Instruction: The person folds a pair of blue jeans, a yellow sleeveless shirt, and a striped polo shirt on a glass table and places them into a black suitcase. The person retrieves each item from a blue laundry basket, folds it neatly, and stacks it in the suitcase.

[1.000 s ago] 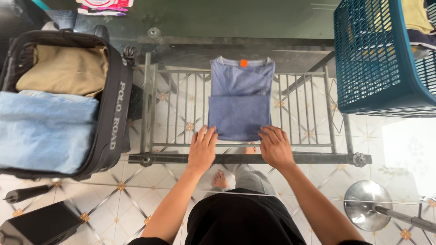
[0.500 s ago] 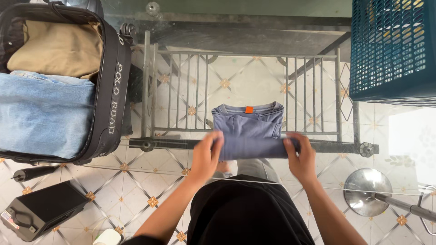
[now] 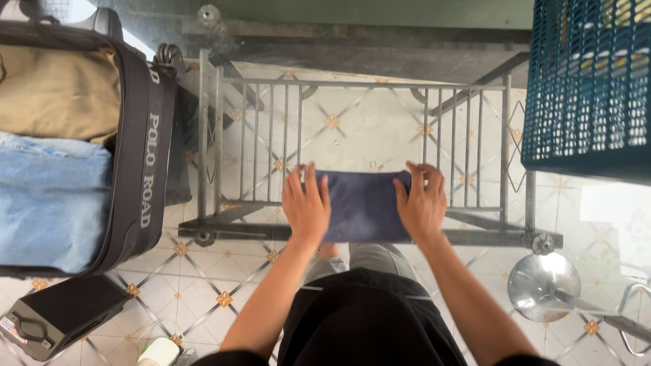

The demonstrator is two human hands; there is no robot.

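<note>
it was a home, most likely a room used for packing clothes. the floor had pale ceramic tiles with small brown diamond patterns [image 3: 224, 298]. a glass-topped table on a grey metal frame [image 3: 203, 135] carried an open black fabric suitcase [image 3: 146, 169] with folded beige and light blue clothes, and a dark teal plastic laundry basket [image 3: 590, 88] stood on the right.

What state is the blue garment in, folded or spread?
Folded: the blue garment is a compact rectangle under the left hand and right hand; no sleeves show.
</note>
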